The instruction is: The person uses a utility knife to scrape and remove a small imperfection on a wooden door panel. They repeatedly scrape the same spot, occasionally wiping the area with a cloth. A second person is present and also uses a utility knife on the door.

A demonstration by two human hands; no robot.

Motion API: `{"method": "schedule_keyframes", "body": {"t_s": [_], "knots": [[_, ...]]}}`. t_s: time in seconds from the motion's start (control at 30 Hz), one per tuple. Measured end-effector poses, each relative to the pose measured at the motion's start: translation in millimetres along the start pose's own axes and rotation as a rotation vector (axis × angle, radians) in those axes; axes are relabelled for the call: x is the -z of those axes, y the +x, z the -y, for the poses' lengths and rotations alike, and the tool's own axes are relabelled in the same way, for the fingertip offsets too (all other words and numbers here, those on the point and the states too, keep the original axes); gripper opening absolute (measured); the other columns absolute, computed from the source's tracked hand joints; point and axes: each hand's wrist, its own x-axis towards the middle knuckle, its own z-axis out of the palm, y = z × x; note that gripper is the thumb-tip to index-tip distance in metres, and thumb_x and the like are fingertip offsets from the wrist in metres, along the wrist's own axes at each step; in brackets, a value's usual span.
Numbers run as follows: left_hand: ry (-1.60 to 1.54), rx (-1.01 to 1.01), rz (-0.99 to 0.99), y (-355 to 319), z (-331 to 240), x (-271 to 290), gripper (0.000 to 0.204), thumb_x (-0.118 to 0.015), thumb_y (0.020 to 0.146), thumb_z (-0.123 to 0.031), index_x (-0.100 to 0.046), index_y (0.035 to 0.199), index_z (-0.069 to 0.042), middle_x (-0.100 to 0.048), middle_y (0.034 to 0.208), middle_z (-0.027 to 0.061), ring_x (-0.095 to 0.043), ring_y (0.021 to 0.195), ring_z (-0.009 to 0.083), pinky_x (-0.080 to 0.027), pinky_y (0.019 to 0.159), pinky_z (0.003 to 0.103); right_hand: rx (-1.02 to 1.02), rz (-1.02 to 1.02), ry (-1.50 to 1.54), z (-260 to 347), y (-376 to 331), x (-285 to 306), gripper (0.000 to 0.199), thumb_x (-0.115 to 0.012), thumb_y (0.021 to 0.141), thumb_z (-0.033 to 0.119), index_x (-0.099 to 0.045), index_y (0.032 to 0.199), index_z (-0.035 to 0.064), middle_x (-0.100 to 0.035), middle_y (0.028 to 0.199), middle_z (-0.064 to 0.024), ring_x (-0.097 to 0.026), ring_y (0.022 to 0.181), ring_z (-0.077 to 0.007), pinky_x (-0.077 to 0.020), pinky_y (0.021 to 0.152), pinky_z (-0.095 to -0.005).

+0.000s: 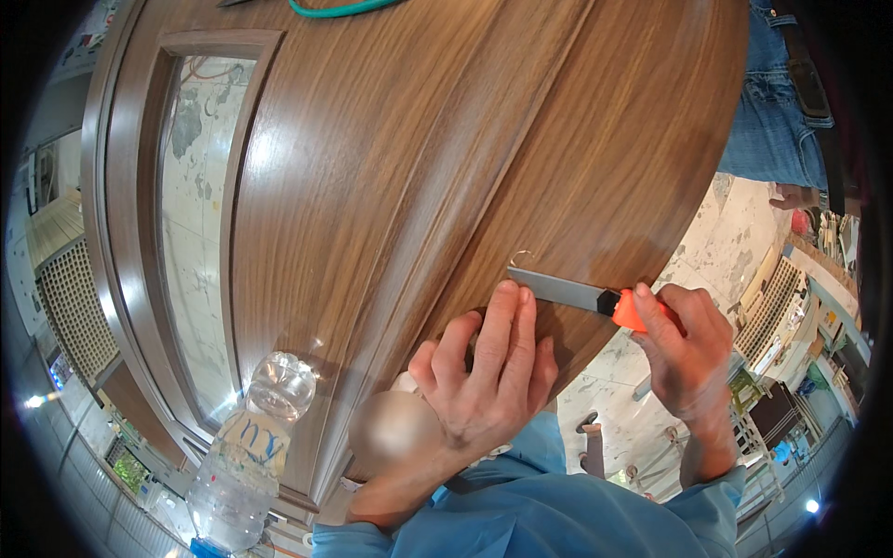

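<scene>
A brown wood-grain door panel (372,167) with moulded ridges lies in front of me. My right hand (684,344) is closed round the orange handle of a chisel (563,289), at the panel's right edge. Its flat grey blade points left and lies low against the wood, with a black collar at the handle. My left hand (488,372) rests on the panel with fingers stretched out, two fingertips touching the blade near its end. By the blade's tip sits a thin pale curl of shaving (523,255).
A clear plastic bottle (233,484) with a blue cap lies at the panel's near left. Glass or an opening (195,232) is framed in the panel's left. A green cord (339,9) crosses its far edge. Someone in blue jeans (772,121) stands at the far right.
</scene>
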Motion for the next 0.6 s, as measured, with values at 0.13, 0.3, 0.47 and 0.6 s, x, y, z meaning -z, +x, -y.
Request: {"method": "schedule_keyframes", "body": {"t_s": [0.13,0.3,0.47,0.6], "knots": [[-0.001,-0.002,0.007,0.9,2.1,0.5,0.055,-0.078,0.075,-0.026,-0.073,0.123,0.0,-0.065,0.135,0.0093,-0.056,0.107,0.0249,-0.035,0.092,0.04,0.016,0.016,-0.001,-1.9,6.5,1.8,0.069,-0.086,0.064,0.007,-0.069,0.131,0.0104,-0.061,0.099,-0.0095,-0.054,0.069,-0.0244,-0.0455,0.057,-0.036],[0.021,0.014,0.0,2.9,1.6,-0.7,0.05,-0.075,0.078,-0.027,-0.074,0.122,-0.003,-0.067,0.134,0.0068,-0.056,0.104,0.0233,-0.035,0.09,0.039,0.027,0.014,-0.004,-4.2,10.6,2.1,0.066,-0.085,0.065,0.007,-0.07,0.13,0.0088,-0.061,0.098,-0.0093,-0.053,0.069,-0.0242,-0.045,0.057,-0.0356],[0.044,0.043,-0.006,3.1,1.8,-2.2,0.041,-0.069,0.085,-0.031,-0.077,0.119,-0.008,-0.07,0.13,0.0018,-0.056,0.101,0.0202,-0.035,0.085,0.036,0.039,0.001,-0.01,-5.6,11.5,-0.1,0.066,-0.085,0.064,0.006,-0.07,0.129,0.0088,-0.061,0.098,-0.0094,-0.054,0.068,-0.0238,-0.0451,0.057,-0.0351],[0.024,0.0,0.02,2.6,3.8,-1.4,0.055,-0.077,0.076,-0.028,-0.073,0.123,0.0,-0.065,0.135,0.0099,-0.055,0.108,0.0253,-0.035,0.092,0.041,0.03,-0.008,0.015,-5.6,12.3,-1.1,0.066,-0.085,0.063,0.006,-0.071,0.128,0.0089,-0.062,0.098,-0.0096,-0.054,0.069,-0.024,-0.0452,0.057,-0.035]]}}
